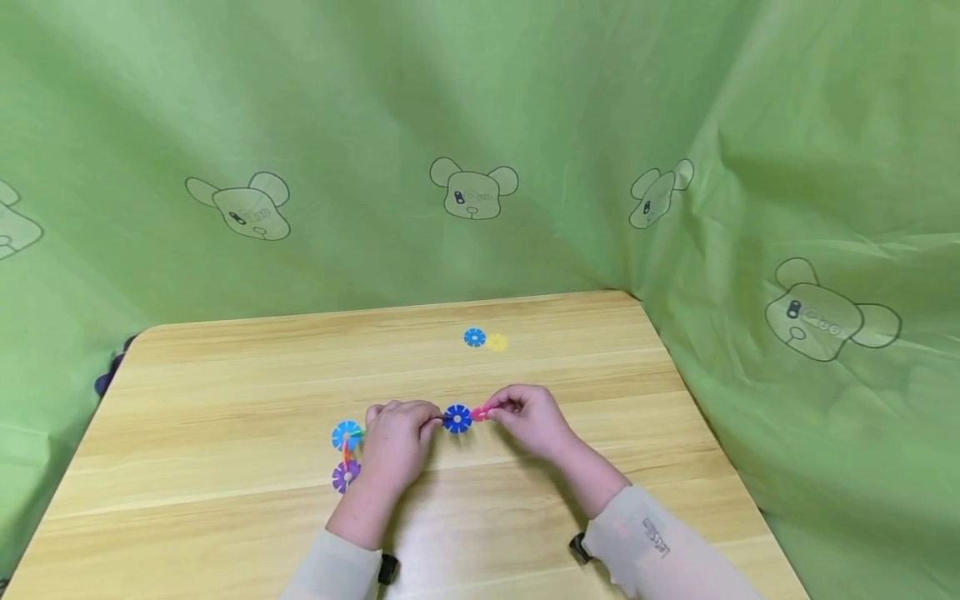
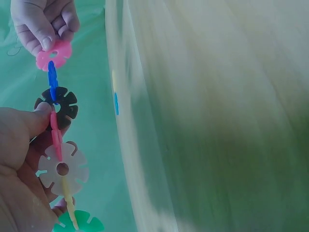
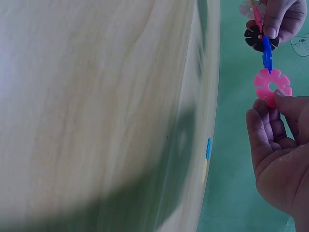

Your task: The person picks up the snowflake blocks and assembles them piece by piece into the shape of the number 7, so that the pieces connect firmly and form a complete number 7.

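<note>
A chain of slotted plastic snowflake discs runs between the two hands, each disc set crosswise into its neighbour. My left hand (image 1: pixel 397 437) pinches a black disc (image 2: pixel 69 110) between thumb and fingers. The right hand (image 1: pixel 536 421) holds a pink disc (image 3: pixel 263 83) at the other end by its edge. Between them sits a dark blue disc (image 1: pixel 449 424), slotted into both. Past the left thumb come a red-pink disc (image 2: pixel 57 140), a white disc (image 2: pixel 76 178), a yellow disc (image 2: pixel 69 203) and a green disc (image 2: pixel 89 223). Farther along are light blue (image 1: pixel 339 435), orange (image 1: pixel 346 452) and purple discs (image 1: pixel 341 481).
A loose blue disc (image 1: pixel 468 337) and a yellow disc (image 1: pixel 498 342) lie side by side toward the back of the wooden table (image 1: pixel 225 500). Green cloth (image 1: pixel 360 242) printed with bear heads hangs behind and to the right of the table.
</note>
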`<state>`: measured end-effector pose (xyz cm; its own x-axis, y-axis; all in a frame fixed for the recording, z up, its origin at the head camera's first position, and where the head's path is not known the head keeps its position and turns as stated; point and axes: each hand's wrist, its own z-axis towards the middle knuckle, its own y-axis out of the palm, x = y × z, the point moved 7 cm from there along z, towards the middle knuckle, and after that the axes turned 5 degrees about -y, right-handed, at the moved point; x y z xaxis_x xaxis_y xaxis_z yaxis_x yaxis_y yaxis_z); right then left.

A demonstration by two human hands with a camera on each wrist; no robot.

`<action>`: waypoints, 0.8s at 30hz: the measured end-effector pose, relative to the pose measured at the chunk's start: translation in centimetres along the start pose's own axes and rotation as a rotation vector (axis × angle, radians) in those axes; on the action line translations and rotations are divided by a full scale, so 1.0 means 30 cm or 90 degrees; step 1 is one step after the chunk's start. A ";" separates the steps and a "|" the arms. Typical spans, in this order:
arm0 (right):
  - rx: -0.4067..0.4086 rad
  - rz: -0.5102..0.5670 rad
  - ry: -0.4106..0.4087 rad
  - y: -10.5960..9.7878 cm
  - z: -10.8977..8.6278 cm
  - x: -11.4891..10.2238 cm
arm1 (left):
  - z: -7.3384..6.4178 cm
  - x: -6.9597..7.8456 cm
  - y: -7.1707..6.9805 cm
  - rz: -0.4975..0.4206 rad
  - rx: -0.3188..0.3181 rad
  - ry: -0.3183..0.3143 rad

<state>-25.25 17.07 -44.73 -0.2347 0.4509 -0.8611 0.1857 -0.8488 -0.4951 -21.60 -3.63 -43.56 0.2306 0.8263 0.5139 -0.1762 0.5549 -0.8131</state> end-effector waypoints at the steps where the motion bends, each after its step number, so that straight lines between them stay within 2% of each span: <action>1: 0.001 -0.001 -0.001 0.001 -0.001 0.000 | 0.000 0.001 0.001 -0.001 0.001 0.002; 14: 0.011 0.010 -0.012 0.007 -0.011 -0.010 | -0.002 0.008 0.003 -0.011 0.003 0.007; 19: 0.021 0.033 0.004 0.019 -0.023 0.000 | -0.006 0.011 0.001 -0.027 0.020 0.017; 24: 0.030 0.034 -0.002 0.012 -0.029 0.003 | -0.010 0.016 0.005 -0.037 0.032 0.019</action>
<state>-24.37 17.02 -45.08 -0.2284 0.4044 -0.8856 0.1532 -0.8834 -0.4429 -21.24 -3.18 -43.52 0.2706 0.7900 0.5502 -0.2090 0.6061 -0.7674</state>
